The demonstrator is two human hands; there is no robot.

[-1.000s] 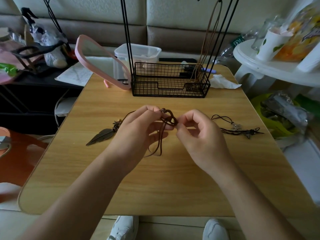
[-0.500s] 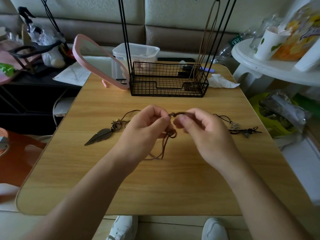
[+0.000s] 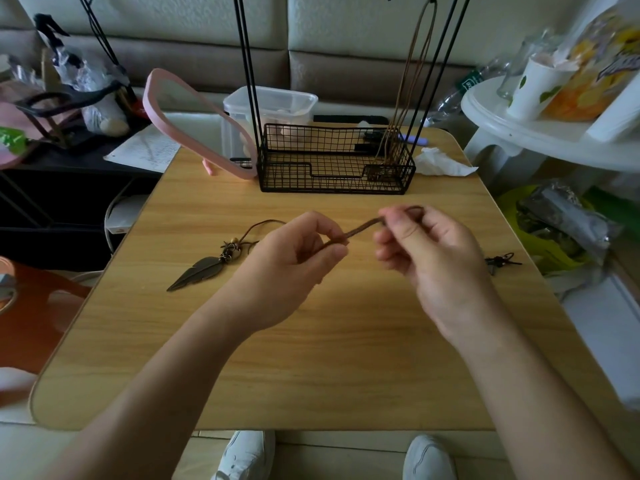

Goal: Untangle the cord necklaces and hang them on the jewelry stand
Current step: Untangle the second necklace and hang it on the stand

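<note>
Left hand: our left hand [image 3: 287, 258] is raised over the middle of the light wooden counter [image 3: 311, 358], thumb and forefinger curled and pinching the flat brown cord necklace [image 3: 360, 227].
Right hand: our right hand [image 3: 433, 258] is just beside it, fingers curled and nipping the same cord a little farther along. A small loop of cord shows above its fingertips.
Brown cord: a short stretch runs between our two hands, and beyond the left hand the cord trails left and down to the counter.
Pendant: the dark bronze metal feather pendant [image 3: 197, 273] lies flat on the counter, left of our left hand, with a cluster of small beads [image 3: 230, 249] where the cord joins it.
Second necklace: a thin black cord necklace [image 3: 502, 261] lies near the counter's right edge, mostly hidden behind our right hand.
Stand: the black wire jewelry stand [image 3: 332, 161] sits at the counter's far side, a mesh basket with thin rods rising out of view.
Already hung: a tan cord necklace [image 3: 412, 81] hangs at the stand's right, its pendant down in the basket's right corner.
Nearby: a pink-framed mirror [image 3: 194, 123] leans just left of the stand, a clear plastic lidded box [image 3: 277, 102] stands behind it, and a crumpled white tissue [image 3: 440, 162] lies just right of the basket.
Off the counter: a round white side table [image 3: 540, 133] at the right carries a white paper cup [image 3: 533, 88].
</note>
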